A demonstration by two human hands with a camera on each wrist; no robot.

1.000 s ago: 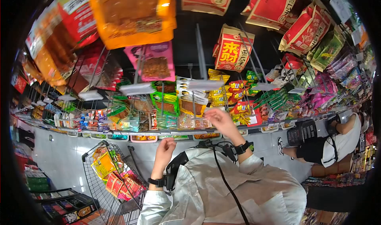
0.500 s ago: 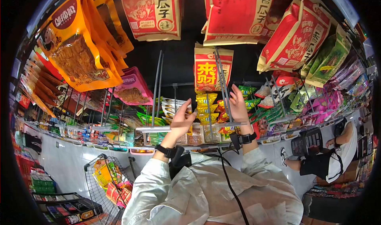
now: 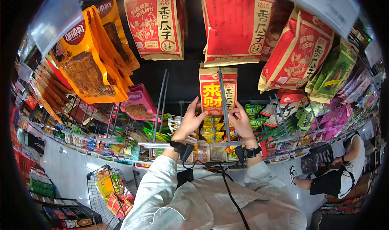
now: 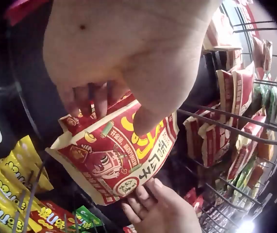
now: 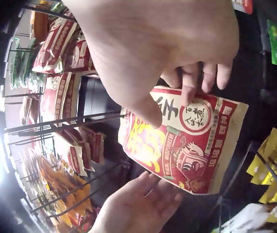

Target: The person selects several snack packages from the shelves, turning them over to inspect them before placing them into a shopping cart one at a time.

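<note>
Here we see the left hand (image 3: 191,121) and the right hand (image 3: 243,123) partly closed, thumbs in front, pinching the lower sides of a red packet (image 3: 211,91) (how firmly, we can't tell). It's in the rack, beneath bigger red bags (image 3: 231,25), a metal prong (image 3: 227,128) crossing its front. Taking hold looks like the step in hand; the next move, we judge, calls for steering clear of that prong. We read a yellow 来财 beside 洽洽 香瓜子, the bags repeat 洽洽 香瓜子, and the orange packets (image 3: 86,69) seemingly say 邬辣妈.
</note>
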